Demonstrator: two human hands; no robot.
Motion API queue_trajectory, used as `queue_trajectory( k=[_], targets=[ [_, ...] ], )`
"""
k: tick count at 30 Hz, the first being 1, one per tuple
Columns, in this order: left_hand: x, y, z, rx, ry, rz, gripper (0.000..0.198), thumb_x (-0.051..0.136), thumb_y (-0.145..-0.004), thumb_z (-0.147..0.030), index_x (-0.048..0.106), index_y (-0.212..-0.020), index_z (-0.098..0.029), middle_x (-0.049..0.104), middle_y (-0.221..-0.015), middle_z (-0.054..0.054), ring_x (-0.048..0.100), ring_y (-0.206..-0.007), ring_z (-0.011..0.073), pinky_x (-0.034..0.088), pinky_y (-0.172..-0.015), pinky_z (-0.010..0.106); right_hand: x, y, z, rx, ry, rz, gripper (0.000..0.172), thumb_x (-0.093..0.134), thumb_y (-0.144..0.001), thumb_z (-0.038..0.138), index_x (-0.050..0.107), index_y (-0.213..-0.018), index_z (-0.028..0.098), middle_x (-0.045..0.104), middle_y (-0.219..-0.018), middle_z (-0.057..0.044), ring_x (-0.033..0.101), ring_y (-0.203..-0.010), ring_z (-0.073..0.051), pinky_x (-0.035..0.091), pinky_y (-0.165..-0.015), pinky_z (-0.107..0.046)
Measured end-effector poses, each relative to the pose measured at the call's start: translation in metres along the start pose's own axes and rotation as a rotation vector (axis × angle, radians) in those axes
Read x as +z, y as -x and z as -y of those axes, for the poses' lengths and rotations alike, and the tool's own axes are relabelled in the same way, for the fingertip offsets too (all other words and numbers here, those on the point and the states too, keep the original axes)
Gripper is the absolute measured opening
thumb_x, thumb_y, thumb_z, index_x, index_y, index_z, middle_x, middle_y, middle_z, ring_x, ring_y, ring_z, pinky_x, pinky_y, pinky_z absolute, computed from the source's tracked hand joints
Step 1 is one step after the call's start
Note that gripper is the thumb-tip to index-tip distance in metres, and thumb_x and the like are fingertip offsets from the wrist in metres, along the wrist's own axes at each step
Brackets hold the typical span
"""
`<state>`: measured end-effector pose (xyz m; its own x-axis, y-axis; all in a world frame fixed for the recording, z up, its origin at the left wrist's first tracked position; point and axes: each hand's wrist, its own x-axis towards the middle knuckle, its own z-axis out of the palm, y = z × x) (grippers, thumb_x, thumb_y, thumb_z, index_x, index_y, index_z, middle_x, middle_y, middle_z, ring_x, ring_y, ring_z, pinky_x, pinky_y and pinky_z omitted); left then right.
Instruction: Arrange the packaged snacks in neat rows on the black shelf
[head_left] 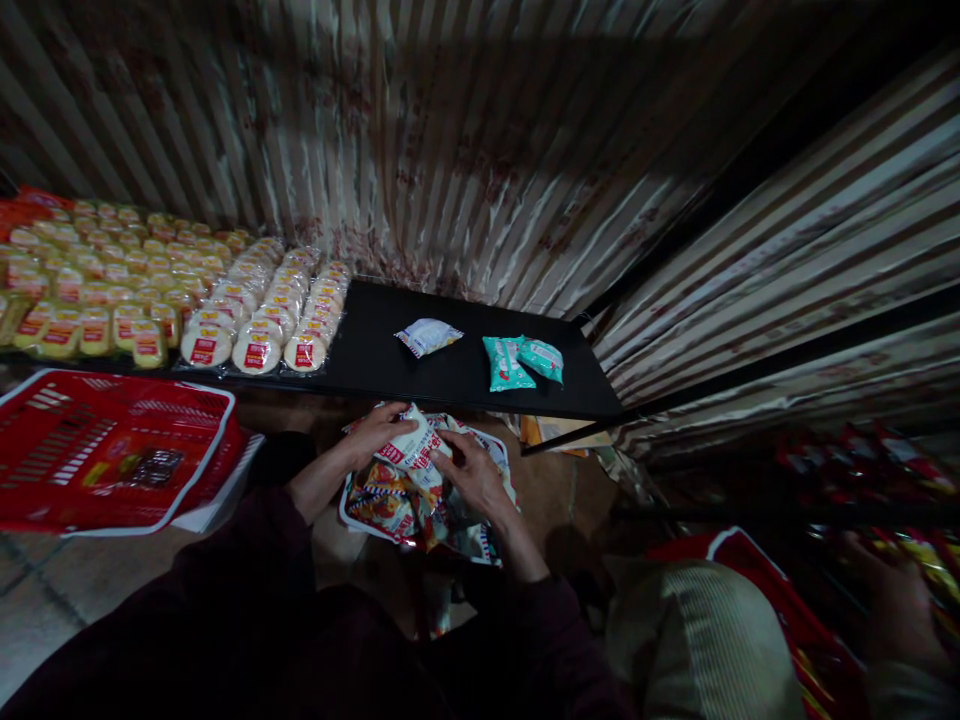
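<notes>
Between my two hands is a white snack packet (412,440) with red printing, held over a basket (346,518) with a pale rim. My left hand (375,435) grips the packet's left side, thumb on top. On its right side my right hand (474,468) closes round the edge. Several packets in orange, red and white wrappers (386,500) fill the basket below. Beyond it, on the black shelf (367,335), lie a white and blue packet (429,337) and two teal packets (510,363) that overlap.
Rows of round white wrapped cakes (256,350) and yellow wrapped cakes (94,330) cover the shelf's left part. A red basket (150,400) stands at left. At right, a person in a corduroy cap (705,640) reaches a hand (900,600) toward red packets (862,455). Striped sheeting (450,150) hangs behind.
</notes>
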<state>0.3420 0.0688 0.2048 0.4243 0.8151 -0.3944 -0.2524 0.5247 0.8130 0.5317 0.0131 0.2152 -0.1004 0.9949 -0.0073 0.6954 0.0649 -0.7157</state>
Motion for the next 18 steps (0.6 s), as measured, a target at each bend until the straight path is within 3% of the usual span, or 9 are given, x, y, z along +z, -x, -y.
queue_trajectory(
  k=[9,15,18],
  targets=[
    [0.002,-0.009,0.005,0.005,0.025,-0.009,0.045,0.082,-0.053,-0.039,0.066,-0.086,-0.013,0.067,-0.075,0.003,0.061,-0.064,0.0133,0.046,-0.062,0.024,-0.001,-0.003,-0.002,0.062,0.007,0.014,0.043,0.059,-0.079,0.048,0.063,-0.114,0.022,0.065,-0.112,-0.009,0.06,-0.099,-0.023,0.046,-0.086,-0.038],
    [0.0,-0.017,-0.005,0.007,0.106,-0.059,0.04,0.081,-0.056,-0.037,0.066,-0.085,-0.014,0.068,-0.075,0.003,0.06,-0.063,0.0129,0.045,-0.06,0.023,-0.003,-0.013,0.006,0.126,-0.191,0.107,0.046,0.053,-0.083,0.047,0.056,-0.122,0.024,0.068,-0.107,-0.006,0.063,-0.095,-0.023,0.049,-0.083,-0.038],
    [-0.002,-0.022,-0.009,0.018,0.212,-0.077,0.039,0.08,-0.057,-0.033,0.066,-0.087,-0.013,0.068,-0.075,0.004,0.061,-0.064,0.0135,0.046,-0.06,0.024,-0.003,-0.019,0.01,0.147,-0.253,0.088,0.049,0.054,-0.083,0.047,0.054,-0.125,0.023,0.068,-0.109,-0.005,0.064,-0.096,-0.022,0.05,-0.084,-0.037]
  ],
)
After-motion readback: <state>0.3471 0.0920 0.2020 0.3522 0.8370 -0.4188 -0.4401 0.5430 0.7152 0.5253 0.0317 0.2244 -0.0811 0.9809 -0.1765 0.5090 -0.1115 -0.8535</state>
